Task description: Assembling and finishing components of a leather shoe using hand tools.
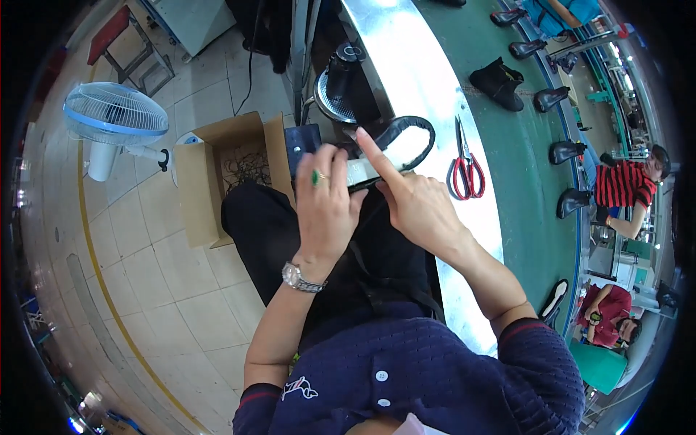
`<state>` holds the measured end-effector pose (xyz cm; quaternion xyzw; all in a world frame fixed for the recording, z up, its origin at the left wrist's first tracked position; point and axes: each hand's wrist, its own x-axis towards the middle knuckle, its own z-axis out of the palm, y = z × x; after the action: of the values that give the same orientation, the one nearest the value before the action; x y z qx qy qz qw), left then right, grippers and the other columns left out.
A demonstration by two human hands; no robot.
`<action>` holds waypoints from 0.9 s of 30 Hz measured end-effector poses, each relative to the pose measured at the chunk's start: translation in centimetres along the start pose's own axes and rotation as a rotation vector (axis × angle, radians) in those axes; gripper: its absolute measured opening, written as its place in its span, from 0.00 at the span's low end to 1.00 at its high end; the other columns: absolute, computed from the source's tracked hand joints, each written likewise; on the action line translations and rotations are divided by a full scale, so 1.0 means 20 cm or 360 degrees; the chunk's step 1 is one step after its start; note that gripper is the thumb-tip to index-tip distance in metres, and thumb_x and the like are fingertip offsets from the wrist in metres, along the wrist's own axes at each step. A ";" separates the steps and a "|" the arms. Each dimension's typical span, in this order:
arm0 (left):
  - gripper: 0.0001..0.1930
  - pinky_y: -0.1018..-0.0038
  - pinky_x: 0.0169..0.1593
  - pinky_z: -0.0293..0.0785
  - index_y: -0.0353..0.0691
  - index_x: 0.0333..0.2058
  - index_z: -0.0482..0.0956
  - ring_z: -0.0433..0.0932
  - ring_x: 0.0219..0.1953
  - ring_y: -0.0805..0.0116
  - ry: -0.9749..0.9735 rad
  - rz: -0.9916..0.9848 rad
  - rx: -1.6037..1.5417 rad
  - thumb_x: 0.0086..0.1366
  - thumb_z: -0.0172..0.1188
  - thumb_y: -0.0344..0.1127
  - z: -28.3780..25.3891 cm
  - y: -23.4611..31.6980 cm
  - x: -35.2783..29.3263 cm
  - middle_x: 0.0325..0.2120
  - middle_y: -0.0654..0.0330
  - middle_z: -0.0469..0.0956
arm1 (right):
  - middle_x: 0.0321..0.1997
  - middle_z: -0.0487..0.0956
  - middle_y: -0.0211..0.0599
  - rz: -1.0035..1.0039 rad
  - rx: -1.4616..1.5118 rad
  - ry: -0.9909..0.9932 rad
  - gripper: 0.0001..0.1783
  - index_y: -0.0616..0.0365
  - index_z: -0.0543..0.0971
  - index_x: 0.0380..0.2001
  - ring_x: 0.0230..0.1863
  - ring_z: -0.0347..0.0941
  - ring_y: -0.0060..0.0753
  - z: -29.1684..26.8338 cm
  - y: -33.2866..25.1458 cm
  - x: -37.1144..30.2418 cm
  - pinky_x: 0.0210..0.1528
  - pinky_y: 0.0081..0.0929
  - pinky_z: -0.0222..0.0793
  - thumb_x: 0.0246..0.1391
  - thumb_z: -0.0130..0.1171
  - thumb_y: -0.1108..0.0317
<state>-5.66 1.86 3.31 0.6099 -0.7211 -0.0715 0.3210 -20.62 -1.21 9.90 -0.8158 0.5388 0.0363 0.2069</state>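
In front of my lap I handle a curved piece with a black, padded-looking rim [428,138] and a whitish inside; its exact kind is hard to make out. My right hand [424,210] lies across its near side, the index finger stretched over it and the thumb at its lower edge. At the other end is my left hand [324,199], fingers bent and held together, slightly blurred; the fingertips' contact is partly hidden. A dark blue-black block [303,139] stands just beyond the left fingers. Red-handled scissors [468,174] lie on the metal bench [471,254] right of the piece.
Left of my legs stands an open cardboard box [196,196] holding dark, thread-like scraps. A fan [116,109] and a red stool [109,35] are farther left. Beyond the bench, a green belt [533,167] carries a black boot [498,83]; several black shoes line its far side, where two people sit.
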 end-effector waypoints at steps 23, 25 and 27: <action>0.53 0.64 0.54 0.74 0.42 0.69 0.49 0.76 0.54 0.52 -0.0479 -0.0338 -0.0898 0.47 0.74 0.31 -0.16 -0.20 0.01 0.55 0.49 0.74 | 0.35 0.79 0.61 -0.0016 -0.0042 0.0592 0.45 0.39 0.47 0.72 0.29 0.78 0.61 -0.09 0.11 0.05 0.33 0.52 0.72 0.55 0.53 0.74; 0.56 0.66 0.60 0.69 0.42 0.70 0.45 0.71 0.60 0.53 -0.0293 -0.0164 -0.0726 0.48 0.75 0.36 -0.16 -0.20 -0.03 0.63 0.48 0.65 | 0.31 0.80 0.59 0.0133 -0.0104 0.0477 0.45 0.40 0.46 0.72 0.28 0.77 0.62 -0.07 0.15 0.04 0.32 0.52 0.71 0.56 0.53 0.74; 0.61 0.63 0.65 0.63 0.33 0.70 0.41 0.57 0.68 0.48 -0.0307 -0.0216 -0.0624 0.48 0.76 0.46 -0.16 -0.17 -0.16 0.68 0.40 0.51 | 0.26 0.80 0.55 0.0063 -0.0100 0.0152 0.45 0.40 0.47 0.73 0.26 0.77 0.57 -0.04 0.14 -0.06 0.32 0.47 0.70 0.57 0.52 0.78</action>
<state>-0.83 4.83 2.94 0.5733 -0.6781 -0.2895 0.3574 -23.75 -1.41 10.11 -0.8119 0.5627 0.0184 0.1546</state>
